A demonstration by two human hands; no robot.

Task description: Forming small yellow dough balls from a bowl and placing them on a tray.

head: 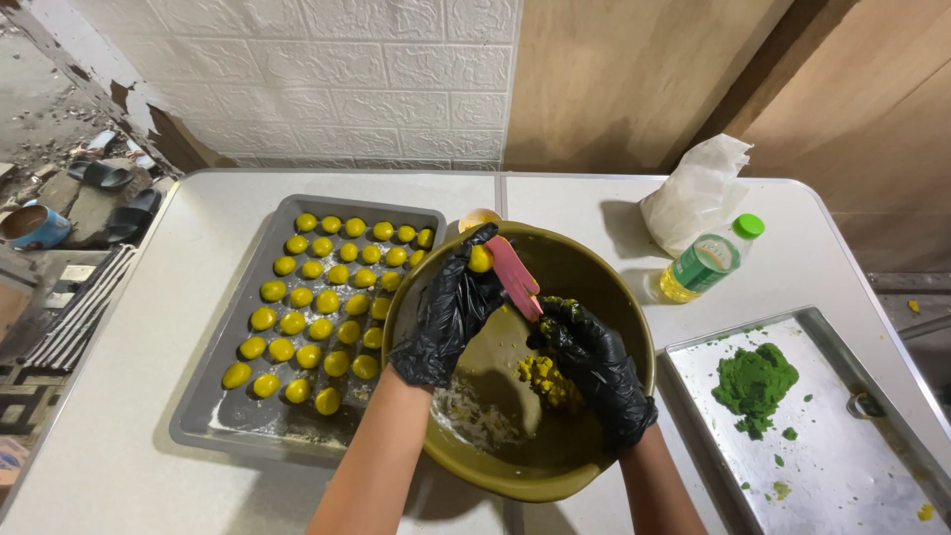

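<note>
White table: inside the olive bowl (436, 297), a pink spatula (515, 277) is being gripped by the right hand (594, 367), slanting up-left toward the left hand (451, 312), which is closed on a yellow ball (480, 260).

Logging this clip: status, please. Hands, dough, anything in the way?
Left hand pinches a yellow dough ball. Right hand grips pink scraper over olive bowl. Yellow dough lump in bowl. Nothing blocking.

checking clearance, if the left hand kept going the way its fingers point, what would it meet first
The left hand points up and right, holding a yellow ball against the pink scraper. Going on, it would likely meet the scraper first, then the bowl rim; depth is unclear.
</note>
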